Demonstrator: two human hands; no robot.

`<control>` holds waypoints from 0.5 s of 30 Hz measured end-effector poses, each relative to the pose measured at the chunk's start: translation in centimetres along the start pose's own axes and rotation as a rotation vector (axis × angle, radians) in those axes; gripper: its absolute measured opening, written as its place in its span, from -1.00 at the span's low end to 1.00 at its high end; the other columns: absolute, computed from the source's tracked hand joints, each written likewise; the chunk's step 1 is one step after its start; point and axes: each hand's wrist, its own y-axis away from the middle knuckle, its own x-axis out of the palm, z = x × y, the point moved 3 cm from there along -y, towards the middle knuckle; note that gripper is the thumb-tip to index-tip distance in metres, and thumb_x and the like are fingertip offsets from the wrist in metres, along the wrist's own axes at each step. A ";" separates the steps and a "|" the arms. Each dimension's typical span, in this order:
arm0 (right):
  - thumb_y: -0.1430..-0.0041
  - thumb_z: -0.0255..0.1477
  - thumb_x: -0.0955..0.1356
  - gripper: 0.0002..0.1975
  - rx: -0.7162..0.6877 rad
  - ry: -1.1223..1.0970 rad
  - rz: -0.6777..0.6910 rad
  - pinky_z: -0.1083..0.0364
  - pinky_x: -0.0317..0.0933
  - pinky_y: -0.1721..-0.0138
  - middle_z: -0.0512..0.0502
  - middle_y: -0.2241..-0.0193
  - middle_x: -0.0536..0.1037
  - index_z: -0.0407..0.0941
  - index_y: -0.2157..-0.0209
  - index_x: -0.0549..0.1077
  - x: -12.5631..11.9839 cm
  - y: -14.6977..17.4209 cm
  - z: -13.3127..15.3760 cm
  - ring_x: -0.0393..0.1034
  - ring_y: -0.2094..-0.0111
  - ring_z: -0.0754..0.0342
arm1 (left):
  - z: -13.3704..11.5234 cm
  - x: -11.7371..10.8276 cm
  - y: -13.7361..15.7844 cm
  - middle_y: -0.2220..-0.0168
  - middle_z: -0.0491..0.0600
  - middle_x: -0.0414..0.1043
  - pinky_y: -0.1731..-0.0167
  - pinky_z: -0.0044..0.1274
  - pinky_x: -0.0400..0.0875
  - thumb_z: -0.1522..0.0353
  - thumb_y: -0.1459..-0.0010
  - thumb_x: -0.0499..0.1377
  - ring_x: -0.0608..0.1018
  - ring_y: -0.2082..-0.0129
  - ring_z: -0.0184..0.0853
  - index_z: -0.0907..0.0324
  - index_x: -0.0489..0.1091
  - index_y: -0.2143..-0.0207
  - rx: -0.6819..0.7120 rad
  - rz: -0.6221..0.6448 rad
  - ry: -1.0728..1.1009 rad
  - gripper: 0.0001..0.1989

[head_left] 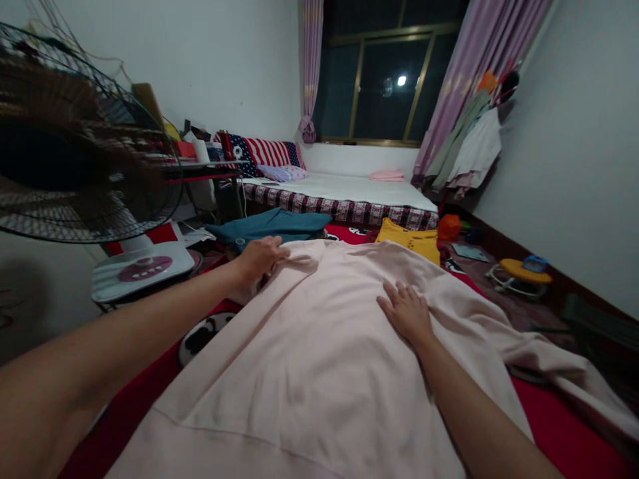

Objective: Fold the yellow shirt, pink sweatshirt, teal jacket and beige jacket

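Note:
A pale pink long-sleeved top (319, 352) lies spread over a red blanket (564, 419) with a panda pattern. My left hand (262, 258) is closed on the top's fabric near its far left shoulder. Flat on the upper right of the top rests my right hand (407, 309), its fingers spread and holding nothing. The right sleeve stretches out toward the right edge of the view. Beyond the top lie a teal garment (274, 225) at the left and a yellow garment (410, 239) at the right.
A large fan (90, 146) stands close at the left above its white base (142, 269). A cluttered desk (210, 166) is behind it. At the back is a bed (349, 189) under a window. Clothes (476, 146) hang at the right, near a yellow stool (524, 271).

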 end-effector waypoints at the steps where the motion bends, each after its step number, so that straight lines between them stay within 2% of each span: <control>1: -0.31 -0.11 0.10 -0.44 0.000 0.002 -0.005 -0.22 -0.09 -0.17 -0.17 -0.28 0.14 0.05 -0.28 0.10 0.0 0.0 0.0 -0.01 -0.28 -0.18 | 0.7 -0.9 -0.3 0.18 0.02 0.32 0.12 -0.46 0.28 0.37 -0.28 -0.04 0.39 0.13 -0.23 0.07 0.44 0.05 -0.012 -0.029 -0.014 -0.69; 3: -0.31 -0.11 0.10 -0.44 -0.002 0.007 -0.017 -0.21 -0.10 -0.17 -0.17 -0.28 0.14 0.05 -0.28 0.10 0.1 0.0 0.0 -0.01 -0.28 -0.18 | 2.2 -2.3 -1.0 0.15 0.04 0.30 0.04 -0.40 0.24 0.38 -0.31 -0.10 0.35 0.04 -0.19 0.17 0.44 0.09 -0.067 -0.081 -0.036 -0.67; 5: -0.30 -0.11 0.10 -0.45 0.000 0.012 -0.016 -0.21 -0.10 -0.17 -0.17 -0.28 0.14 0.05 -0.27 0.11 0.2 -0.1 0.0 -0.02 -0.27 -0.17 | 3.0 -2.9 -1.8 0.12 0.07 0.31 -0.04 -0.33 0.18 0.44 -0.29 -0.11 0.32 -0.03 -0.14 0.25 0.46 0.18 -0.097 -0.081 -0.042 -0.66; 8: -0.30 -0.11 0.11 -0.45 0.006 0.019 -0.005 -0.20 -0.11 -0.18 -0.17 -0.29 0.14 0.05 -0.28 0.11 0.2 -0.1 0.0 -0.02 -0.27 -0.17 | 2.0 -2.9 -3.1 0.05 0.17 0.33 -0.14 -0.15 0.03 0.45 -0.21 -0.01 0.25 -0.12 0.03 0.31 0.47 0.31 -0.134 -0.083 -0.039 -0.75; 10: -0.31 -0.11 0.10 -0.45 0.005 0.019 -0.001 -0.20 -0.11 -0.18 -0.16 -0.29 0.13 0.06 -0.28 0.10 0.1 0.0 0.0 -0.02 -0.28 -0.17 | -0.2 -2.7 -3.8 -0.09 0.22 0.26 -0.18 -0.04 -0.12 0.43 -0.20 0.01 0.14 -0.20 0.11 0.31 0.46 0.21 -0.159 -0.142 -0.013 -0.75; 11: -0.31 -0.11 0.09 -0.45 0.004 0.018 -0.001 -0.20 -0.11 -0.18 -0.16 -0.29 0.13 0.05 -0.28 0.10 0.1 0.0 0.0 -0.02 -0.28 -0.17 | -1.8 -2.4 -4.1 -0.16 0.22 0.19 -0.20 -0.04 -0.17 0.44 -0.22 -0.02 0.10 -0.23 0.09 0.30 0.44 0.13 -0.152 -0.170 0.005 -0.72; 13: -0.31 -0.11 0.09 -0.45 0.006 0.016 0.003 -0.21 -0.11 -0.18 -0.17 -0.29 0.13 0.05 -0.28 0.10 0.1 0.0 0.1 -0.03 -0.28 -0.18 | -5.5 -1.2 -4.3 -0.23 0.17 0.12 -0.24 -0.16 -0.17 0.47 -0.22 -0.06 0.10 -0.26 -0.04 0.28 0.40 0.03 -0.055 -0.176 0.052 -0.66; 15: -0.31 -0.11 0.09 -0.44 0.006 0.016 0.006 -0.21 -0.11 -0.18 -0.18 -0.29 0.13 0.04 -0.28 0.10 0.1 0.0 0.1 -0.03 -0.28 -0.18 | -9.3 0.8 -4.1 -0.24 0.11 0.15 -0.26 -0.34 -0.09 0.45 -0.20 -0.01 0.17 -0.24 -0.17 0.24 0.37 -0.02 0.123 -0.114 0.111 -0.64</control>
